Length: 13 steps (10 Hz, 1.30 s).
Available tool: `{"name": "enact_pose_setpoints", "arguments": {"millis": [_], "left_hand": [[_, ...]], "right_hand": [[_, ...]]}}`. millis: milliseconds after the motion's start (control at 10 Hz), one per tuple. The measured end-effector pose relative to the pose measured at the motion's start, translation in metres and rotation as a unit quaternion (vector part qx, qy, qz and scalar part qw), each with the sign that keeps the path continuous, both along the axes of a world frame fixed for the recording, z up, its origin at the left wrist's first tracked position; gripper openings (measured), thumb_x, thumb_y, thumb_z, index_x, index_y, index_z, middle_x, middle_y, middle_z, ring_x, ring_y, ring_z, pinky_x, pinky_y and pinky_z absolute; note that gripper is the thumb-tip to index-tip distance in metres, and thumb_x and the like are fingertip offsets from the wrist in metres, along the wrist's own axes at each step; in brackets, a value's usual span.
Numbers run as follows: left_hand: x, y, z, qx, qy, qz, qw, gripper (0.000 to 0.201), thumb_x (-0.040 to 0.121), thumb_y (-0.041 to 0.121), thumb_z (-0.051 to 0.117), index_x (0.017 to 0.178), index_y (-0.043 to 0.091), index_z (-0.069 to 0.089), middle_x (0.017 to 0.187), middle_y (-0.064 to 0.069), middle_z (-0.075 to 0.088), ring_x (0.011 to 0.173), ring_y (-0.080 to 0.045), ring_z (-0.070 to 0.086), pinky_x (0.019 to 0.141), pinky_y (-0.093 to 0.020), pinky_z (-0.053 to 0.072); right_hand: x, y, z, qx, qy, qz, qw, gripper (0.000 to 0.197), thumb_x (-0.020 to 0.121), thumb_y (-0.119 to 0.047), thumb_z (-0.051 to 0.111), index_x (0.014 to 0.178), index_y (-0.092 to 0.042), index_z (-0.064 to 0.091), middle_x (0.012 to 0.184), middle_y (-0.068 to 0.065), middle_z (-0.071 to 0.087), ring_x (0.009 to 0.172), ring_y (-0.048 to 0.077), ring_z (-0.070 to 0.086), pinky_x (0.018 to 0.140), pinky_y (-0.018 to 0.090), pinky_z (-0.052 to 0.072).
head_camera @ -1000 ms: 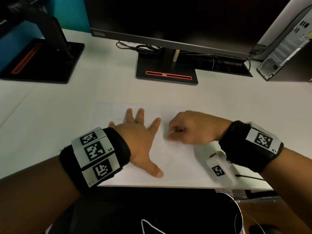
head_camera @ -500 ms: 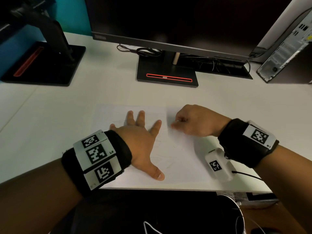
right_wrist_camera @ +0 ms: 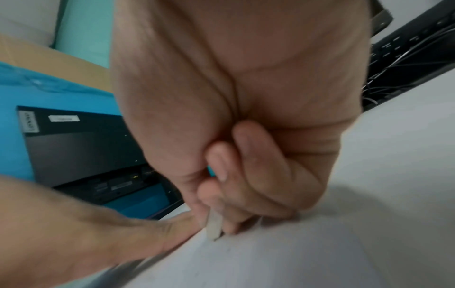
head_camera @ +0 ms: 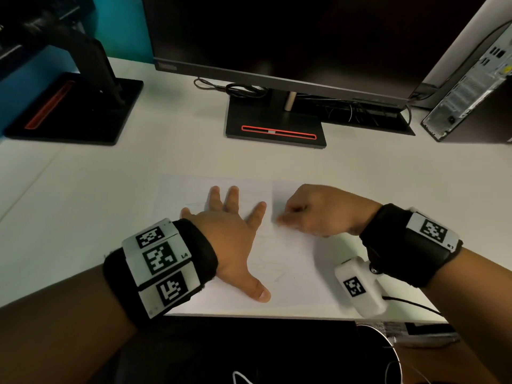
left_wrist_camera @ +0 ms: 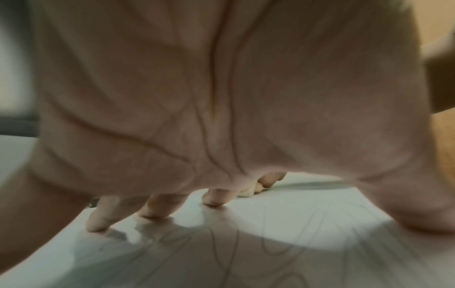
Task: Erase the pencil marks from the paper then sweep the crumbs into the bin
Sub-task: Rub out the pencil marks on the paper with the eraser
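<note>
A white sheet of paper (head_camera: 291, 261) lies on the white desk near its front edge, with faint pencil scribbles (head_camera: 270, 266) in its middle. My left hand (head_camera: 235, 231) lies flat on the paper, fingers spread, pressing it down. My right hand (head_camera: 318, 212) is curled just right of the left index finger and pinches a small pale eraser (right_wrist_camera: 213, 226), whose tip touches the paper. The left wrist view shows the fingertips (left_wrist_camera: 211, 200) on the sheet, the pencil lines (left_wrist_camera: 221, 243) under the palm and the eraser (left_wrist_camera: 246, 193) beyond them.
A monitor stand (head_camera: 274, 126) with a red stripe stands behind the paper, another stand (head_camera: 72, 112) at the far left. A computer tower (head_camera: 471, 90) is at the back right. A round bin rim (head_camera: 388, 350) shows below the desk edge at the lower right.
My right hand with the eraser moved away from me along the paper, then slightly back toward the left index finger. The left hand has stayed pressed flat.
</note>
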<state>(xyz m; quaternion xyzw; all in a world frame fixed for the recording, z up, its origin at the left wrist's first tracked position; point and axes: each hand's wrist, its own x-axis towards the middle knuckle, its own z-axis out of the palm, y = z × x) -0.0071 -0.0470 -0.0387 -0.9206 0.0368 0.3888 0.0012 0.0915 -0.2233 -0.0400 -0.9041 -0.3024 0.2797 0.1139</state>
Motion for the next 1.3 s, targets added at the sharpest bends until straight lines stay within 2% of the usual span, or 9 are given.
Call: {"name": "enact_pose_setpoints", "arguments": {"millis": [100,300,400,600,700,900,1000,1200,1300], "left_hand": [[0.0,0.0,0.001,0.0,0.002,-0.001,1.0,0.149,0.054,0.092,0.066,0.146,0.037,-0.038,0.154,-0.014,-0.044,0.145,-0.044,-0.032,0.113,-0.075,0.013],[0.0,-0.001,0.001,0.002,0.003,-0.001,1.0,0.149,0.055,0.091,0.067,0.146,0.037,-0.038,0.154,-0.014,-0.044,0.144,-0.044,-0.032,0.113,-0.075,0.013],[0.0,-0.001,0.001,0.002,0.001,-0.003,1.0,0.149,0.055,0.091,0.066,0.146,0.037,-0.038,0.154,-0.014,-0.044,0.145,-0.044,-0.032,0.113,-0.075,0.013],[0.0,-0.001,0.001,0.003,0.003,-0.002,1.0,0.149,0.055,0.091,0.066,0.146,0.037,-0.038,0.154,-0.014,-0.045,0.144,-0.044,-0.032,0.113,-0.075,0.012],[0.0,-0.001,0.001,0.005,0.003,-0.004,1.0,0.148,0.055,0.092,0.066,0.146,0.036,-0.038,0.154,-0.014,-0.045,0.144,-0.044,-0.033,0.112,-0.076,0.012],[0.0,-0.001,0.002,0.002,0.002,-0.005,1.0,0.148,0.057,0.091,0.066,0.147,0.036,-0.038,0.154,-0.015,-0.044,0.144,-0.044,-0.033,0.113,-0.075,0.013],[-0.001,-0.001,0.002,0.002,0.004,-0.004,1.0,0.148,0.056,0.091,0.066,0.146,0.036,-0.038,0.154,-0.015,-0.045,0.144,-0.044,-0.033,0.112,-0.076,0.012],[0.0,-0.001,0.001,0.001,0.004,-0.005,1.0,0.148,0.056,0.091,0.066,0.146,0.036,-0.038,0.154,-0.015,-0.045,0.144,-0.045,-0.033,0.112,-0.076,0.012],[-0.001,-0.001,0.002,0.001,0.007,-0.005,1.0,0.148,0.057,0.091,0.066,0.146,0.036,-0.038,0.154,-0.015,-0.045,0.144,-0.045,-0.033,0.112,-0.076,0.012]], "right_hand": [[0.011,0.001,0.002,0.009,-0.057,-0.068,0.996,0.049,0.099,-0.035,0.055,0.058,-0.011,0.047,0.055,0.004,0.047,0.049,0.017,0.041,0.051,0.026,0.034],[0.0,0.003,-0.001,0.009,0.018,-0.027,0.999,0.047,0.098,-0.039,0.054,0.059,-0.013,0.047,0.054,0.005,0.044,0.048,0.02,0.039,0.051,0.028,0.038],[0.008,0.003,0.003,0.023,-0.039,-0.085,0.995,0.051,0.099,-0.034,0.054,0.054,-0.012,0.045,0.049,0.001,0.044,0.043,0.016,0.039,0.049,0.024,0.035],[-0.001,0.006,0.001,0.024,0.04,-0.066,0.997,0.044,0.097,-0.036,0.055,0.062,-0.011,0.05,0.054,0.005,0.043,0.047,0.02,0.038,0.05,0.026,0.037],[0.006,0.007,0.001,0.032,-0.022,-0.114,0.993,0.046,0.098,-0.034,0.054,0.058,-0.011,0.048,0.052,0.004,0.045,0.044,0.019,0.04,0.049,0.025,0.038],[0.001,0.01,-0.001,0.027,0.032,-0.078,0.996,0.044,0.098,-0.036,0.055,0.061,-0.011,0.053,0.052,0.003,0.044,0.042,0.017,0.039,0.046,0.023,0.038],[0.007,0.01,-0.001,0.042,-0.019,-0.118,0.992,0.045,0.098,-0.033,0.054,0.059,-0.011,0.05,0.052,0.006,0.046,0.042,0.018,0.04,0.047,0.023,0.037],[0.007,0.012,-0.002,0.045,0.035,-0.12,0.991,0.043,0.097,-0.033,0.056,0.06,-0.011,0.05,0.052,0.004,0.042,0.044,0.02,0.037,0.047,0.024,0.036],[0.011,0.012,-0.002,0.054,-0.014,-0.144,0.988,0.045,0.097,-0.031,0.055,0.058,-0.011,0.047,0.05,0.004,0.043,0.041,0.018,0.037,0.047,0.023,0.036]]}}
